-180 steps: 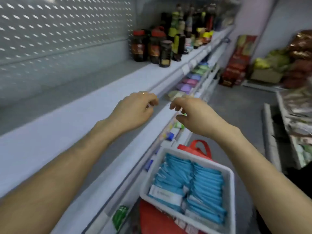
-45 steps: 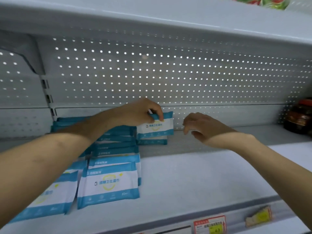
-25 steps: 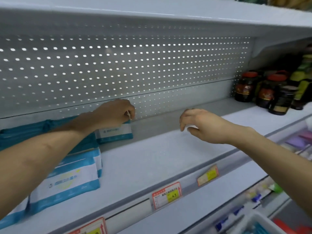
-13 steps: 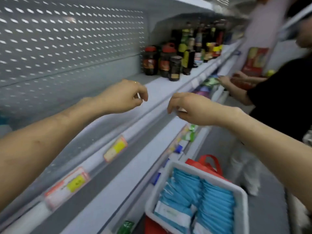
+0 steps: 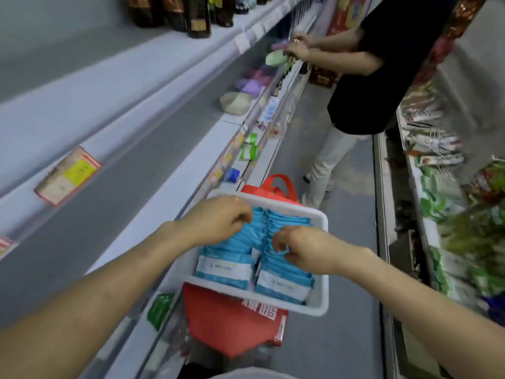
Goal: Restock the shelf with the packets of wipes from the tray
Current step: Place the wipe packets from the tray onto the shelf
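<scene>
Since 0.5 s ago both grips have dropped from shelf height to the tray: left grip (image 5: 218, 221) over the far end of the left row of packets of wipes (image 5: 225, 269), right grip (image 5: 306, 248) over the middle of the right row. Fingers of each are curled down onto the packet tops; cannot tell whether either pinches a packet. Packets stand on edge in two rows in the white tray (image 5: 323, 283), which rests on a red bag (image 5: 232, 326) just beside the front edge of the shelf (image 5: 191, 165).

White tray (image 5: 324, 272): smooth plastic. Wipes packets (image 5: 284, 280): glossy film. Red bag (image 5: 232, 324): matt cloth. Shelf (image 5: 82, 88): smooth painted metal.
</scene>
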